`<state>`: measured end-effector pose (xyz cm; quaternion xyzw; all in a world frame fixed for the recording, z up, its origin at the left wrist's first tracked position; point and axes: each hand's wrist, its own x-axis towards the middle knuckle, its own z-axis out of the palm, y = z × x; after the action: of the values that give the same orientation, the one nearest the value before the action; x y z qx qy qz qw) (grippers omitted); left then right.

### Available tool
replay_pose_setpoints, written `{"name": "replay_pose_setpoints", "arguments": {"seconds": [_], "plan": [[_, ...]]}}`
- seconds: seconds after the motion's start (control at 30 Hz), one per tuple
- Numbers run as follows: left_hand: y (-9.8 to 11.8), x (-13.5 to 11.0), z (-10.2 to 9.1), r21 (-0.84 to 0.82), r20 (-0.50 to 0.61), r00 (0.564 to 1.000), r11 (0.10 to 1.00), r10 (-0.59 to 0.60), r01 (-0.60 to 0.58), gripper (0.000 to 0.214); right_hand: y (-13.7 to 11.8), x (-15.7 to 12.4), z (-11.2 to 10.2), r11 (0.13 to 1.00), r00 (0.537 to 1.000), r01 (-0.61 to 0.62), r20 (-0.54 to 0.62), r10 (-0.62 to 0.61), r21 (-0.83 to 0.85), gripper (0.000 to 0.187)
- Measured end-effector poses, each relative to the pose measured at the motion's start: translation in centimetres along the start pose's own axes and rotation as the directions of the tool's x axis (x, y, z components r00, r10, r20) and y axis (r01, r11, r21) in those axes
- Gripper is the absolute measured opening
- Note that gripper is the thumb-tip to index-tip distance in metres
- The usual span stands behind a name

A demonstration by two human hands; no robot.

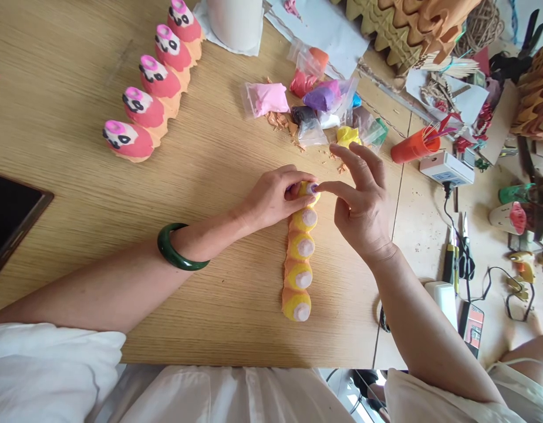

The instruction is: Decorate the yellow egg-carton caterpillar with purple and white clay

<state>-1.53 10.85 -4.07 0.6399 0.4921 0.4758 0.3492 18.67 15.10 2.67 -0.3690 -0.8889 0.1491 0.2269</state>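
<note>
At ctr of worktop (201, 329), egg-carton strip (292, 249) noted, w/ 5 yellow cups (291, 279), each topped w/ pale disc (305, 247). Far end held by L hand (269, 198), end cup pinched betw. thumb & fingers. Purple bit (314, 188) on that cup's disc touched by R hand (363, 208), index extended, other visible fingers spread. Bags (321, 98) of coloured lumps seen beyond; red-&-white strip (164, 84) placed far L.
</note>
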Motion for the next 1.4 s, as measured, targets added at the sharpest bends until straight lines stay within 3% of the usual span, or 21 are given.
{"name": "replay_pose_setpoints", "arguments": {"seconds": [0.23,0.43,0.53,0.6,0.7,0.8,0.87,0.97,1.13,1.4], "plan": [[0.3,0.1,-0.1,0.007,0.009,1.000,1.000,-0.025,0.025,0.019,0.2,-0.3,0.0,0.996,0.998,0.053,-0.041,-0.056,-0.070,0.042],[0.6,0.0,-0.3,0.036,0.020,0.999,0.998,-0.046,0.046,0.019,0.1,-0.7,0.1,1.000,0.992,-0.021,-0.127,0.019,-0.018,0.046],[0.7,-0.1,-0.4,0.051,0.008,1.000,0.999,-0.013,0.012,0.021,0.2,-1.4,0.9,0.989,0.978,-0.093,-0.176,0.113,0.118,0.048],[0.7,-0.2,-0.5,0.075,-0.004,0.999,0.996,0.042,-0.042,0.025,0.0,-2.2,2.0,0.923,0.943,-0.199,-0.191,0.271,0.328,0.047],[0.6,-0.2,-0.6,0.125,-0.021,0.993,0.986,0.117,-0.114,0.029,-0.9,-3.5,4.0,0.626,0.825,-0.349,-0.087,0.558,0.697,0.037],[0.6,-0.4,-0.5,0.134,-0.026,0.987,0.979,0.159,-0.154,0.030,-2.4,-4.7,5.5,0.380,0.743,-0.376,0.029,0.669,0.845,0.024],[0.8,-0.6,-0.4,0.114,-0.025,0.985,0.979,0.173,-0.169,0.029,-3.6,-5.3,6.1,0.295,0.708,-0.363,0.056,0.704,0.884,0.025],[1.3,-1.1,0.0,0.083,-0.017,0.986,0.983,0.163,-0.161,0.028,-5.0,-6.1,6.7,0.263,0.660,-0.338,0.028,0.751,0.904,0.030],[2.5,-2.3,0.6,0.023,0.001,0.984,0.984,0.176,-0.176,0.030,-6.2,-6.9,7.0,0.223,0.573,-0.291,-0.017,0.819,0.930,0.022],[3.6,-3.0,0.8,0.001,-0.014,0.995,0.995,0.099,-0.099,0.027,-6.3,-7.1,7.1,0.229,0.576,-0.233,-0.055,0.815,0.945,0.016]]}}
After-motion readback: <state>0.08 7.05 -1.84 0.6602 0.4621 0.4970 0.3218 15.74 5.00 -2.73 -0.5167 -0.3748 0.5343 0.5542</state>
